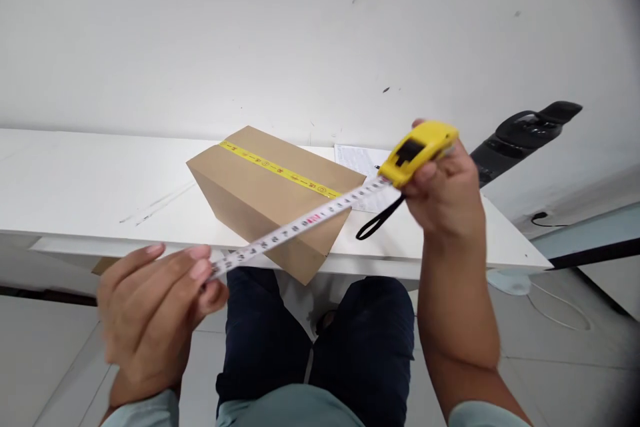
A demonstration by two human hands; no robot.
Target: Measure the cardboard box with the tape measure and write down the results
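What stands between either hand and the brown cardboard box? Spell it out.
Only what they hold: the white printed blade stretches across the view of the box, from left hand to yellow plastic tape measure in the right hand; its black strap dangles boxward. Nothing else visible is in the way.

We're seeing the box (270,177) sitting mid-tabletop (90,180), one corner overhanging the front edge. Sheet (353,157) is lying behind it to the right, by the back edge, partly hidden. Tape measure (417,150) is hovering right of the box, blade (300,223) crossing over it leftward past the front edge. Wall (200,33) is running behind. Legs (320,353) are resting before the front edge.
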